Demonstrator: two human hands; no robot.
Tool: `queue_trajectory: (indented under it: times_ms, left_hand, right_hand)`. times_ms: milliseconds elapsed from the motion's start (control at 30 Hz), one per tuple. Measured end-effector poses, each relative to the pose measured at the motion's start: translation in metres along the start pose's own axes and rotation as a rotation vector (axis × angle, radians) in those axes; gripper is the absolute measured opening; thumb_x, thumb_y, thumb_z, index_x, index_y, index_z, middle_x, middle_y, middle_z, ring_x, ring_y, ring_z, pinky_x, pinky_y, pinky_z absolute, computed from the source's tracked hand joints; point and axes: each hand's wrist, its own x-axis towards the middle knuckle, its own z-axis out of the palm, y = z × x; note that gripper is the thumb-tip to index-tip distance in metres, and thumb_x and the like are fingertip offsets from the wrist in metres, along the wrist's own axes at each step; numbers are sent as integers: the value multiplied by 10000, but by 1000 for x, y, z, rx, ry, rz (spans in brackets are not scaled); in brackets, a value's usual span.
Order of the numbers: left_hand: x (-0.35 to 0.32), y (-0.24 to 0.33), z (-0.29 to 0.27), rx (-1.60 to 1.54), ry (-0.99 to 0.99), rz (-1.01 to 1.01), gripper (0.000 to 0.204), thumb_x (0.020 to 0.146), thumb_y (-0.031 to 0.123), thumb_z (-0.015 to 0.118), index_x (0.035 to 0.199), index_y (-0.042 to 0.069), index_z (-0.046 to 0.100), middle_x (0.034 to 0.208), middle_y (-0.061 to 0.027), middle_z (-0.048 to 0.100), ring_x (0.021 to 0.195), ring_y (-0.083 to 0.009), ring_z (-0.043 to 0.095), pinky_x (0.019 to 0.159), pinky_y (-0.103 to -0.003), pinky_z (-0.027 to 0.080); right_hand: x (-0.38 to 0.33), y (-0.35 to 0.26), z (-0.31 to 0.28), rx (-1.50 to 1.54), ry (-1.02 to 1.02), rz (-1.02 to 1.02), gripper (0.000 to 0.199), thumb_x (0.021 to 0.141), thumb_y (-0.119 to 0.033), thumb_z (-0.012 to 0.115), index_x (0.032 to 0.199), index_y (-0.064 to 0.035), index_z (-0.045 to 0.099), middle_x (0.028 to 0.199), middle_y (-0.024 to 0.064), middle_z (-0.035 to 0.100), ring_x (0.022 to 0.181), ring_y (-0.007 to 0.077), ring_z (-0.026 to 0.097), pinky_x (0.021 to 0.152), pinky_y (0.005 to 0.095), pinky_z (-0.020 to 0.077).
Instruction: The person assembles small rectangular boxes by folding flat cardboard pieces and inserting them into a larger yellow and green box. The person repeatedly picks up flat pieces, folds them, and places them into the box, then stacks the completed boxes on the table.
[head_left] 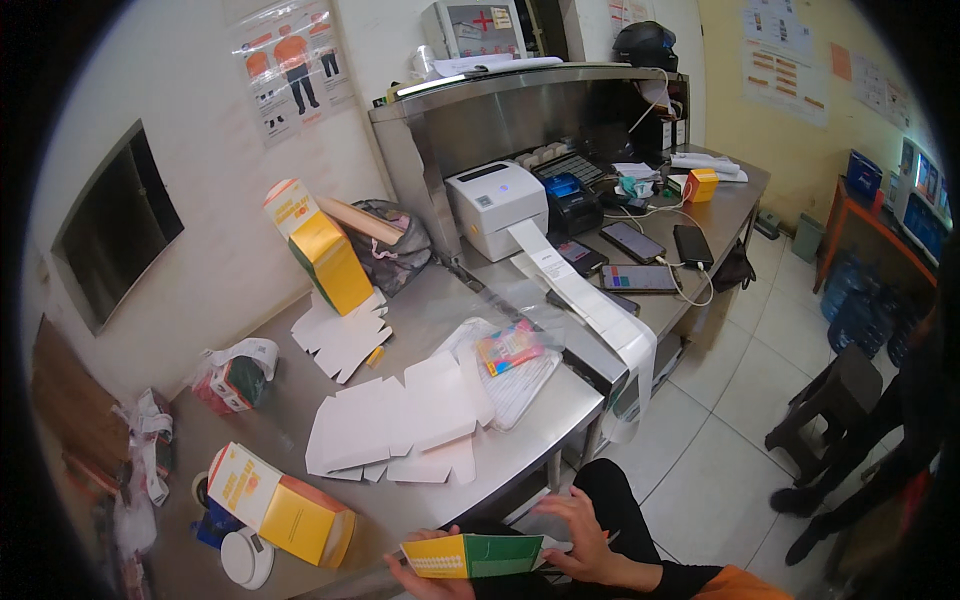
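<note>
Low in front of me, a yellow and green carton [480,556] is held tilted over my lap. My left hand [425,582] grips its left end, with the fingers partly hidden behind it. At the carton's right end, where a white flap shows, my right hand [588,540] has its fingers apart and its thumb close to the flap. Flattened white carton blanks [405,420] lie in a loose stack on the steel table [400,510]. Left of my hands, a folded yellow and white carton [300,515] lies on its side.
Another yellow carton [325,255] stands on more blanks [345,335] by the wall. A white label printer [497,208] trails a paper strip [590,300] over the table's edge. Several phones [632,242] with cables lie right. A stool [830,405] stands near another person's legs [880,440].
</note>
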Motion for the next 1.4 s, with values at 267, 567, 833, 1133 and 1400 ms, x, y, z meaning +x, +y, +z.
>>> queue_trajectory:
  times_ms: [267, 567, 833, 1133, 1400]
  left_hand:
    - [-22, 9, 49, 1187, 110, 752, 354, 876, 281, 577, 1140, 54, 516, 1166, -134, 534, 1096, -300, 500, 1016, -475, 321]
    - [-39, -3, 40, 1888, -685, 330, 284, 749, 194, 641, 1018, 105, 621, 982, -59, 605, 976, -255, 553, 1011, -518, 286]
    - [-11, 3, 41, 1228, -277, 18, 128, 802, 79, 662, 920, 30, 664, 869, -87, 674, 809, -198, 590, 772, -314, 434]
    - [-9, 6, 57, 1734, -826, 484, 153, 753, 62, 695, 894, 65, 635, 817, -70, 629, 796, -240, 602, 782, -347, 446]
    - [-11, -6, 45, 1582, -1062, 764, 148, 689, 38, 643, 826, 95, 639, 790, -39, 580, 783, -193, 573, 904, -461, 412]
  right_hand:
    - [7, 0, -17, -68, -246, -83, 196, 805, -263, 683, 818, -76, 627, 653, 60, 607, 653, 250, 594, 698, 346, 482]
    - [19, 7, -15, -217, -491, -210, 246, 835, -341, 618, 969, -136, 600, 639, 45, 561, 669, 233, 594, 867, 389, 440]
    - [38, 16, -20, -289, -260, -119, 240, 760, -223, 698, 932, -117, 569, 1089, 54, 547, 1124, 253, 509, 1026, 607, 196]
    - [27, 21, -15, -380, -356, -81, 164, 731, -137, 624, 874, -90, 562, 988, 52, 544, 989, 224, 545, 977, 541, 281]
    - [9, 33, -13, -465, -459, -13, 177, 756, -215, 615, 871, -80, 604, 953, 51, 565, 993, 212, 531, 970, 515, 312]
